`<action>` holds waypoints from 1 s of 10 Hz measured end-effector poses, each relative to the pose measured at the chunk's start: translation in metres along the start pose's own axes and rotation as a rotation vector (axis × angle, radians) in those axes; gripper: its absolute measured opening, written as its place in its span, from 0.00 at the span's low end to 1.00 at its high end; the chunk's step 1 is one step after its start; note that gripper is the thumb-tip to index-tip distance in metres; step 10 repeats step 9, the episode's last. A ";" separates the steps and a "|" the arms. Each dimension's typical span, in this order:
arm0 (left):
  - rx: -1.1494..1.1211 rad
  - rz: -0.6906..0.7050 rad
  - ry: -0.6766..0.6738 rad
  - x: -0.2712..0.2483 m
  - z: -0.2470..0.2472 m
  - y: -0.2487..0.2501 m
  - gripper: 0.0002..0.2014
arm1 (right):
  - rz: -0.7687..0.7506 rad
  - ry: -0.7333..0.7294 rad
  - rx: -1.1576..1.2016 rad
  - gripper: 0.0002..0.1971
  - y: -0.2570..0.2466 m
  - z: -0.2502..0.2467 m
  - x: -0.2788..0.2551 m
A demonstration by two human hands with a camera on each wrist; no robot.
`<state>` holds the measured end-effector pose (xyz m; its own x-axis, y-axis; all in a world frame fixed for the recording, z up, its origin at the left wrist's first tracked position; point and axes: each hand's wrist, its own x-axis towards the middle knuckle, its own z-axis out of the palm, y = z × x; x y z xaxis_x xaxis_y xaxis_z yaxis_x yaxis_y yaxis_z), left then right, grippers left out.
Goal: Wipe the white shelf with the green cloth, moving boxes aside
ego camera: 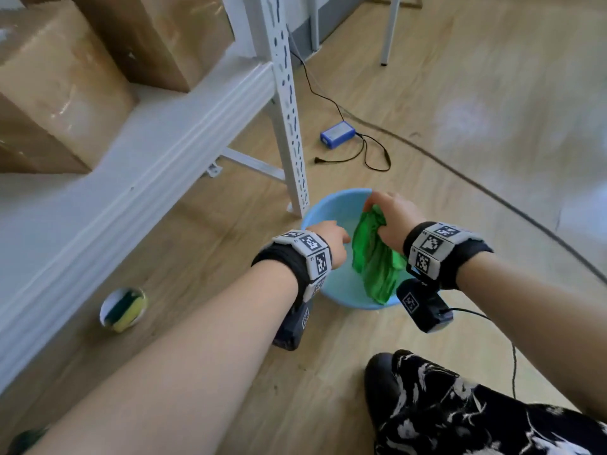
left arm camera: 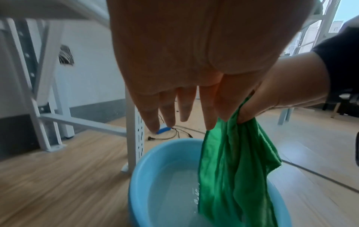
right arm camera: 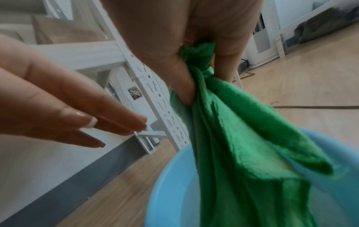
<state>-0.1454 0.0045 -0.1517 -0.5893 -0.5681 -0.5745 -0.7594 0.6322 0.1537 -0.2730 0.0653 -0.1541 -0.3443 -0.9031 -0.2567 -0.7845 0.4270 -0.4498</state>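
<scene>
Storeroom or office back room: white slotted-steel shelf rack [ego camera: 285, 103] bearing brown taped cardboard boxes [ego camera: 56, 90]; light wood-plank floor [ego camera: 460, 93]; grey skirting; loose black cables [ego camera: 371, 152]; tall windows.

Your green cloth [ego camera: 374, 257] hangs bunched and creased from its gathered top end, which your right hand [ego camera: 392, 221] grips in a fist. Its lower end dips into the water of the light blue basin [ego camera: 315, 215] on the floor. The white shelf [ego camera: 138, 165] stands to your left, a metal rack whose perforated upright [ego camera: 289, 103] comes down just beside the basin. Two brown cardboard boxes [ego camera: 59, 90] sit on the shelf board, side by side, sealed with clear tape.
</scene>
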 end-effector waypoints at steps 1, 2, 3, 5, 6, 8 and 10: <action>-0.013 0.003 -0.054 0.023 0.021 0.004 0.22 | 0.022 0.012 0.005 0.23 0.013 0.017 0.011; -0.030 0.000 -0.105 0.038 0.037 0.005 0.20 | 0.026 -0.084 -0.055 0.22 0.024 0.034 0.020; -0.036 -0.003 -0.140 0.046 0.047 0.005 0.20 | 0.023 -0.264 -0.217 0.22 0.032 0.049 0.025; -0.045 -0.014 -0.122 0.053 0.056 0.003 0.19 | 0.075 -0.420 -0.337 0.21 0.031 0.056 0.020; -0.044 -0.018 -0.106 0.053 0.060 0.007 0.20 | 0.099 -0.430 -0.334 0.21 0.032 0.058 0.018; -0.076 0.001 -0.084 0.051 0.063 0.007 0.25 | 0.104 -0.481 -0.373 0.23 0.033 0.054 0.014; -0.114 0.003 -0.052 0.048 0.060 0.006 0.26 | 0.112 -0.476 -0.389 0.23 0.034 0.051 0.012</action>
